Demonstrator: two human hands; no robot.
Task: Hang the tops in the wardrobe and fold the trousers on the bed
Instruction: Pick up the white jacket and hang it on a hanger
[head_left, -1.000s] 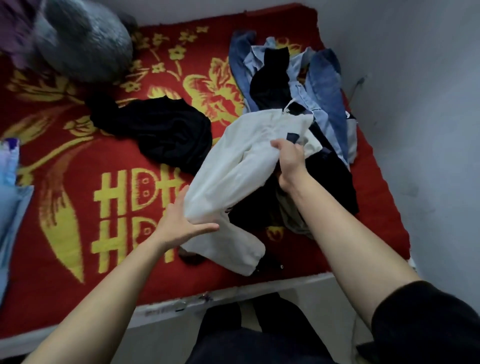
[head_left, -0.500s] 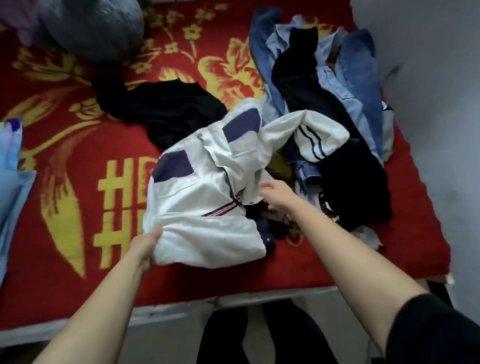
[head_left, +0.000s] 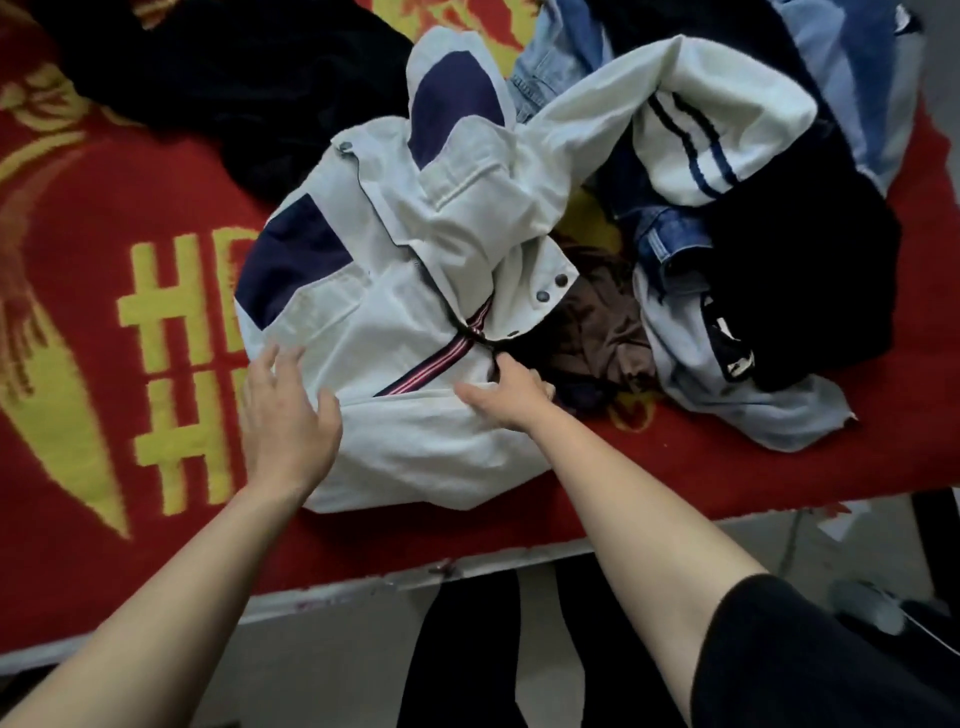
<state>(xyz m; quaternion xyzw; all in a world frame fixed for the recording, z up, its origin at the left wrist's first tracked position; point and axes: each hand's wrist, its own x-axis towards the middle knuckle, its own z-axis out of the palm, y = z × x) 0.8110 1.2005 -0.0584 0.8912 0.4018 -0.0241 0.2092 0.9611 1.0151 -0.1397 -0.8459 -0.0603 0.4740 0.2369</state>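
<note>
Your left hand (head_left: 291, 421) lies with fingers spread on the near-left edge of the white jacket (head_left: 415, 291), which sprawls crumpled on the bed (head_left: 62, 545). Your right hand (head_left: 511, 392) curls its fingers into the front by the striped tape (head_left: 441, 358). The jacket looks soft, light and floppy; take it at the collar or shoulders for hanging. The clothes pile (head_left: 779, 291) lies just beside it, to the right.

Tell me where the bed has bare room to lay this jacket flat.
Bare blanket lies left of the jacket, over the yellow lettering, between the black garment and the near edge. A thin strip runs along that edge below the pile. Right of the jacket is crowded.
</note>
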